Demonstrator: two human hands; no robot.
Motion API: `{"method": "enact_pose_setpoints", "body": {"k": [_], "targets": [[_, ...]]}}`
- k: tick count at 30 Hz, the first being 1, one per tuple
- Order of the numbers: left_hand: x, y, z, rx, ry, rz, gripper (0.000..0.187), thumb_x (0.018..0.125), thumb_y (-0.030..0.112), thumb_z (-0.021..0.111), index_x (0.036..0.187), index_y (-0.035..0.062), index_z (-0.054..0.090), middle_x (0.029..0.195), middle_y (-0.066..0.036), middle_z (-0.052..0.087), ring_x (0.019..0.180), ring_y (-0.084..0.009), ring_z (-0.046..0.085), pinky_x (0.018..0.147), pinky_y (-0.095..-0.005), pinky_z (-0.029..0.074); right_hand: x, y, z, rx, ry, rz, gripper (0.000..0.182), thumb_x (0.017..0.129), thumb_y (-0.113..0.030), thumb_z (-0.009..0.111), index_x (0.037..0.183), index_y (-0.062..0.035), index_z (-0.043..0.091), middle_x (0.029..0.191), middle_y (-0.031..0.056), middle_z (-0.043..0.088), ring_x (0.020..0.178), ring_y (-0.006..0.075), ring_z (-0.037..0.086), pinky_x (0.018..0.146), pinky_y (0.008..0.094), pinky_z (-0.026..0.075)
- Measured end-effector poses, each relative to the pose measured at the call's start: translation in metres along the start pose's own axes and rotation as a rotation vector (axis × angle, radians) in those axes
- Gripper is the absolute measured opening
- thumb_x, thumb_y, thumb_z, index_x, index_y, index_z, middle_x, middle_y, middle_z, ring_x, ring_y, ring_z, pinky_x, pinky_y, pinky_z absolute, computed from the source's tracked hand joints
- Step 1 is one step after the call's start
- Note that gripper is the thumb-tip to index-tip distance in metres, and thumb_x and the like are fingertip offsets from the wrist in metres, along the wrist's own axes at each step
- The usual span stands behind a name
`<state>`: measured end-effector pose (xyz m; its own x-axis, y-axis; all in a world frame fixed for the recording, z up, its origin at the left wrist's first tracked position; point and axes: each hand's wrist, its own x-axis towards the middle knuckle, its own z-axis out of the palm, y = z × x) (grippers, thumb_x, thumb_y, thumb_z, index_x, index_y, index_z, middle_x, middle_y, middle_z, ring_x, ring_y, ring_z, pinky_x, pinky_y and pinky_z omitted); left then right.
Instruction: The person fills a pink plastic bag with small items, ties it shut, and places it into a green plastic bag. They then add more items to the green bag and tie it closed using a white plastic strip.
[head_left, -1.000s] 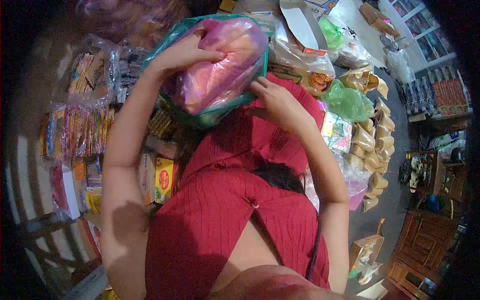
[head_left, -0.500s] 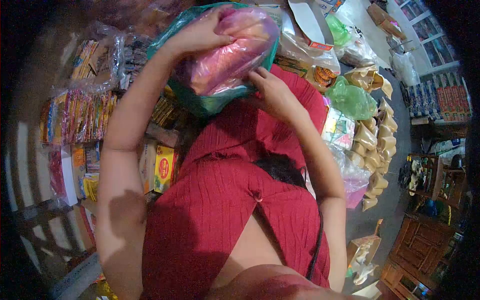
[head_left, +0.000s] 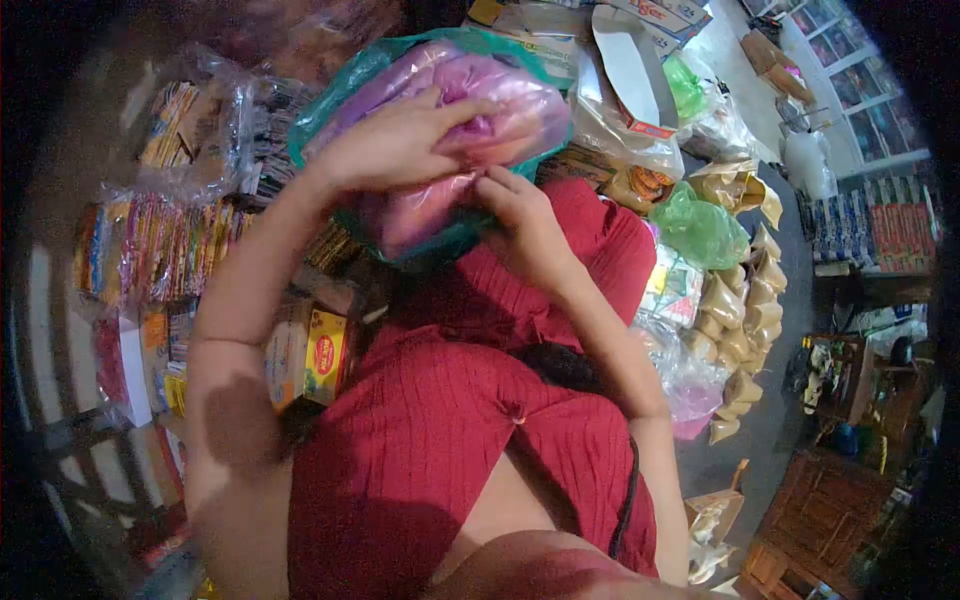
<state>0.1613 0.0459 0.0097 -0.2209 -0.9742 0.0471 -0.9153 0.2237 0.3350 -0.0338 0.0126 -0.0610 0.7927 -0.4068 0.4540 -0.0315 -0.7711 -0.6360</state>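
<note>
A purple-pink clear plastic bag [head_left: 520, 105] with pinkish-orange contents lies inside an open green plastic bag [head_left: 345, 85] above my lap. My left hand [head_left: 400, 140] rests across the purple-pink bag with its fingers spread, the fingertips at a gathered fold of plastic. Just below and to the right, my right hand [head_left: 520, 215] has its fingers curled together at the lower edge of the same bag, apparently pinching the plastic. What the contents are cannot be made out through the film.
Colourful packets [head_left: 165, 245] stand in rows at the left, above a yellow-red box [head_left: 325, 355]. On the right are a light green bag [head_left: 700, 225], several tan pouches [head_left: 725, 300] and an open white carton [head_left: 630, 75]. Wooden cabinets [head_left: 820, 510] stand at the lower right.
Both hands have moved closer together over the bag. The purple-pink bag has shifted and spread wider, with a gathered fold now between the hands. My right hand has moved slightly down and left.
</note>
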Motion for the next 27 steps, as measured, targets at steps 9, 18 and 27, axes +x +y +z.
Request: {"method": "enact_pose_setpoints", "body": {"k": [9,18,27], "targets": [[0.028,-0.055,0.035,-0.282,-0.166,-0.116,0.070,0.081,0.026,0.060,0.141,0.0220,0.025,0.108,-0.027,0.051,0.102,-0.0386,0.050,0.089,-0.0414,0.039,0.027,0.014,-0.009,0.009,0.015,-0.016,0.024,0.066,0.000,0.062,0.089,-0.0030,0.056,0.085,0.0145,0.051,0.077,0.0336,0.053,0.066,0.0401,0.044],[0.011,-0.063,0.052,-0.179,-0.120,-0.036,0.061,0.082,0.037,0.054,0.133,0.0088,0.037,0.118,-0.028,0.050,0.112,-0.0450,0.045,0.099,-0.0491,0.033,0.068,0.026,-0.024,-0.605,-0.021,-0.187,0.086,0.057,-0.045,0.069,0.133,-0.0171,0.041,0.131,0.0134,0.044,0.115,0.0341,0.045,0.102,0.0550,0.023],[0.040,-0.113,-0.043,-0.336,0.281,-0.155,0.037,0.085,0.034,0.058,0.102,0.0013,0.060,0.092,-0.014,0.063,0.086,-0.0201,0.060,0.077,-0.0341,0.046,0.073,0.046,-0.009,-0.519,-0.146,-0.191,0.097,0.057,-0.055,0.068,0.138,-0.0164,0.033,0.131,0.0166,0.043,0.120,0.0307,0.043,0.104,0.0559,0.020]]}}
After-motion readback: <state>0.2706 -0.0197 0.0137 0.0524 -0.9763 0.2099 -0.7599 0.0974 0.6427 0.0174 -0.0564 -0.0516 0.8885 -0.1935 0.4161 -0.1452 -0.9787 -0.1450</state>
